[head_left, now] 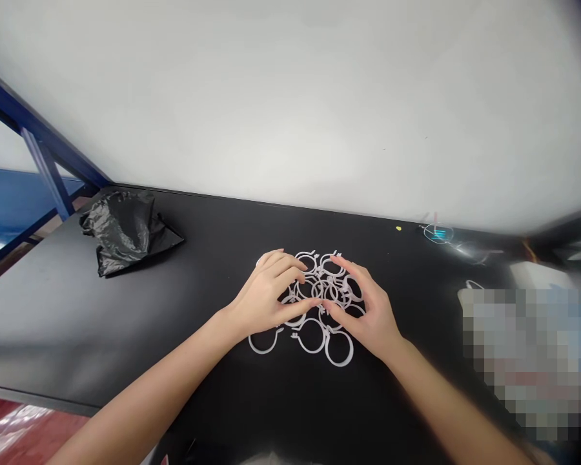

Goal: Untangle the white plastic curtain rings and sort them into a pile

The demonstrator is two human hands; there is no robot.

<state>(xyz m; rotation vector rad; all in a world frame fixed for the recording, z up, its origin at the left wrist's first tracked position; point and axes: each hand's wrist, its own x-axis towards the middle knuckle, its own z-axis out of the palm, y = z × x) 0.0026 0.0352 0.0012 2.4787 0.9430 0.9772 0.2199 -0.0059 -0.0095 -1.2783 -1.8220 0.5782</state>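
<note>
Several white plastic ring clips [312, 336] with small tabs at their split ends lie in an overlapping heap on the black tabletop [213, 271]. My left hand [271, 290] curves over the left side of the heap, fingers bent and apart from the thumb. On the other side my right hand [370, 310] is spread, its index finger near the back rings and its thumb towards the middle. The two thumb tips nearly meet above the rings. Neither hand grips a ring. Parts of the heap are hidden under both hands.
A crumpled black plastic bag [126, 229] lies at the left, near a blue metal frame [43, 161]. A white wall [290, 110] rises behind the table. At the right are a small yellow bit [398, 228], a blurred clear item [438, 233] and a pixelated object [527, 361].
</note>
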